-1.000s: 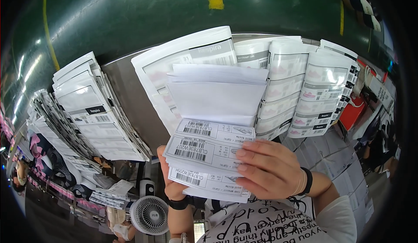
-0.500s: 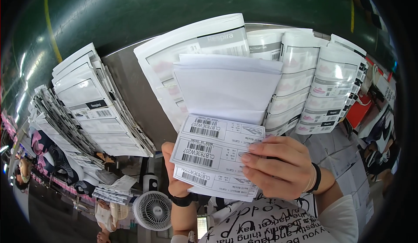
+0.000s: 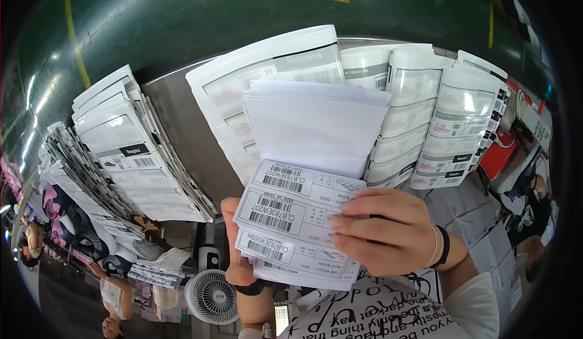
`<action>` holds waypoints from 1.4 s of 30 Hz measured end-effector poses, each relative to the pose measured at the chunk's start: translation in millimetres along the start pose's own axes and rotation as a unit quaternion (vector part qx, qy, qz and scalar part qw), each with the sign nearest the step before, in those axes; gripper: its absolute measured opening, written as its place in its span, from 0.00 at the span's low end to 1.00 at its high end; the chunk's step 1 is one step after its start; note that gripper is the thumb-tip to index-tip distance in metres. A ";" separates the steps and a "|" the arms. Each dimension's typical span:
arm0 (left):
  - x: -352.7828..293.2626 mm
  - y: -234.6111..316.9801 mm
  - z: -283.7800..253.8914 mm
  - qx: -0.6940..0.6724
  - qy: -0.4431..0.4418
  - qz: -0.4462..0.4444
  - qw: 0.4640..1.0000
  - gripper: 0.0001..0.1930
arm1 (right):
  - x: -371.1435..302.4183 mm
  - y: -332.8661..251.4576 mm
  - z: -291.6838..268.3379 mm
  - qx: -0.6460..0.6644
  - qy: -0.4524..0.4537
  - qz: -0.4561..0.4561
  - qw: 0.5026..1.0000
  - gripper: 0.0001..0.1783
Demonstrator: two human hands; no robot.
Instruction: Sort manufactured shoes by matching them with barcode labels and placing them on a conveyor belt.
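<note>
A stack of white printed label sheets (image 3: 285,211) with barcodes lies across my hands. My left hand (image 3: 240,251) grips the stack along its left edge, thumb on the near side, the other fingers mostly hidden beneath. The fingertips of my right hand (image 3: 385,230) press together on the right edge of the top label sheet; whether the thumb pinches from below is hidden. Another label sheet shows under it, nearer to me. Beyond the labels, blank white paper (image 3: 316,129) rests against a large printed plastic-looking package sheet (image 3: 212,102).
Bundles of printed shoe packaging sheets stand at the left (image 3: 133,138) and right (image 3: 455,126) on the grey table (image 3: 200,138). A white fan (image 3: 211,296) is at the lower left. A person (image 3: 112,296) is beyond it. A green floor (image 3: 243,11) with yellow lines lies past the table.
My right hand has shifted slightly left over the top label sheet. The lower label sheet now shows more of its print. The person at the lower left has moved left and raised an arm.
</note>
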State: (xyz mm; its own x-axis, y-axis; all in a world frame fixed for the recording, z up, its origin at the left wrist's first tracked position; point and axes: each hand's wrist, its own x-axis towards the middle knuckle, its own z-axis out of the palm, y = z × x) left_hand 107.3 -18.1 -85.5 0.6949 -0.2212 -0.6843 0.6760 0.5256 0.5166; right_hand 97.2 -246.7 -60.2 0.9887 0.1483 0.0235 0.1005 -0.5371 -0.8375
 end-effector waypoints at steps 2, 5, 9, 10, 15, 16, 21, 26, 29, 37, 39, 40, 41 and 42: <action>7.2 14.1 15.1 0.055 0.025 -0.037 0.998 0.32 | 3.4 0.3 -2.1 0.082 -0.025 0.041 0.996 0.10; 13.4 30.4 30.6 0.113 0.041 -0.080 0.989 0.23 | 10.7 9.5 -11.1 0.171 -0.132 0.060 0.975 0.14; 19.1 26.1 44.4 0.203 0.019 -0.147 0.968 0.12 | 4.4 2.3 0.0 0.116 -0.238 0.024 0.964 0.18; 17.8 21.8 44.3 0.254 0.008 -0.138 0.957 0.12 | 5.3 1.4 4.0 0.085 -0.203 0.035 0.975 0.20; 10.5 12.2 19.8 0.175 0.029 -0.081 0.981 0.17 | 8.6 4.8 -12.4 -0.209 0.060 0.203 0.955 0.23; 10.2 11.3 16.4 0.157 0.036 -0.079 0.984 0.19 | 3.5 11.8 -9.8 -0.239 0.052 0.203 0.948 0.22; 6.7 1.7 9.2 0.138 0.030 -0.040 0.989 0.16 | -31.1 4.8 -11.0 -0.263 0.078 0.024 0.961 0.17; -3.4 2.3 1.2 0.223 0.021 -0.003 0.975 0.27 | -42.4 -2.7 -8.2 -0.026 0.016 -0.061 0.998 0.11; -4.0 4.2 -8.6 0.253 -0.012 0.019 0.967 0.28 | -42.3 -5.8 -1.6 0.015 0.026 -0.077 0.997 0.11; 1.0 5.4 -7.7 0.292 -0.046 0.016 0.955 0.09 | -38.7 -5.3 -6.3 -0.047 0.006 -0.070 0.996 0.13; 3.8 5.9 -5.3 0.305 -0.050 0.017 0.951 0.08 | -33.8 -2.8 -5.7 -0.123 0.083 0.040 0.988 0.17; 5.0 6.6 -3.3 0.318 -0.054 0.020 0.946 0.08 | -31.3 2.8 -10.4 -0.130 0.053 0.029 0.990 0.25; 5.5 7.0 -0.5 0.318 -0.054 0.022 0.946 0.08 | -29.1 3.9 -12.0 -0.130 0.053 0.027 0.990 0.25; 6.8 6.2 1.9 0.318 -0.047 0.027 0.947 0.08 | -27.3 5.5 -12.1 -0.036 0.014 0.103 0.994 0.27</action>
State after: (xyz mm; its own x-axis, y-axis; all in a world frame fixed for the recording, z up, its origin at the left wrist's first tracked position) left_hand 116.6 -17.9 -86.0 0.7309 -0.2959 -0.6150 0.6296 -0.0558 0.7750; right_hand 72.1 -263.8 -58.8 0.9916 0.0062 -0.1289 -0.0983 -0.6113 -0.7853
